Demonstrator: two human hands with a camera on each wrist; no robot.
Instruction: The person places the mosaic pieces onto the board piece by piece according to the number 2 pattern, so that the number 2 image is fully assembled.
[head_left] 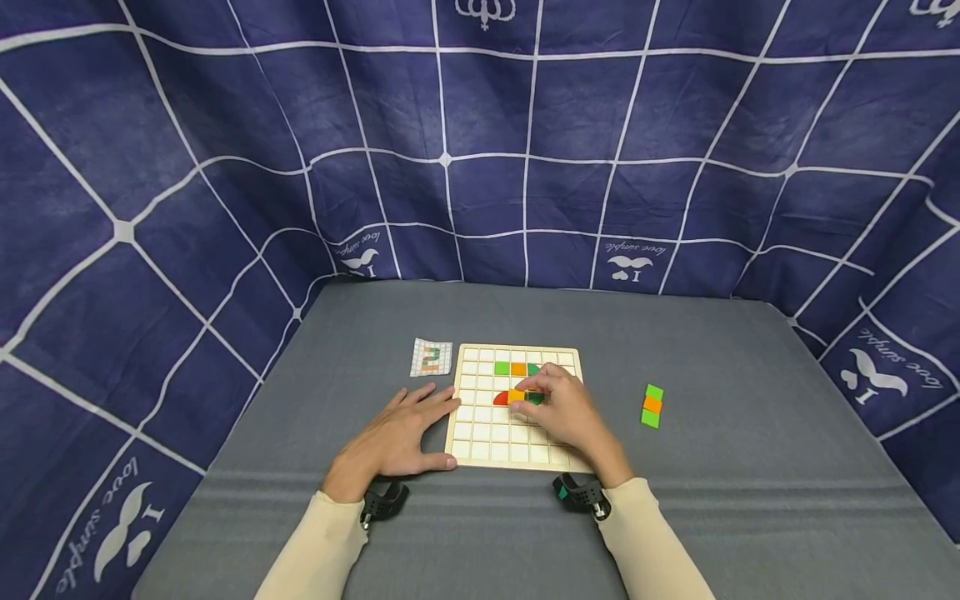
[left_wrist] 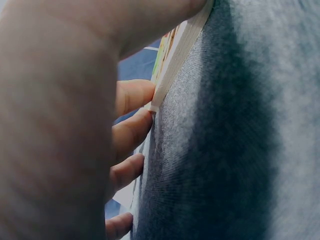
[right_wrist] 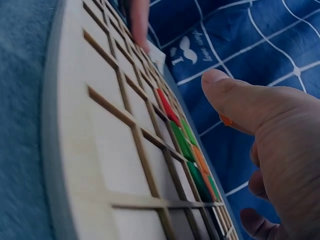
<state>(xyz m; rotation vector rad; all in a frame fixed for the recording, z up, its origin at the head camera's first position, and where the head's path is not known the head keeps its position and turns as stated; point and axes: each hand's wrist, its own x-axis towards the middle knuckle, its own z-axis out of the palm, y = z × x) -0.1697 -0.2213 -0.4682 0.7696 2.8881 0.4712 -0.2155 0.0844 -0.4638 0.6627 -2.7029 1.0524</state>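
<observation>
My right hand [head_left: 558, 406] pinches an orange square tile [head_left: 516, 396] above the wooden grid board [head_left: 491, 452]. In the right wrist view only a corner of that orange tile [right_wrist: 226, 120] shows behind the thumb. Beneath and beside it lie a red quarter-round piece [head_left: 501, 399] and a dark green piece [head_left: 535, 398]. One row farther back sit a light green tile [head_left: 502, 367], an orange tile [head_left: 518, 368] and a green piece [head_left: 533, 368], partly covered by the fingers. My left hand [head_left: 401, 433] lies spread on the table, its thumb and index finger touching the board's left edge.
A small printed pattern card [head_left: 431, 358] lies left of the board. To the right, two light green tiles and an orange tile [head_left: 652, 405] form a short column on the grey tablecloth [head_left: 750, 433]. A blue checked curtain [head_left: 570, 200] stands behind and at both sides.
</observation>
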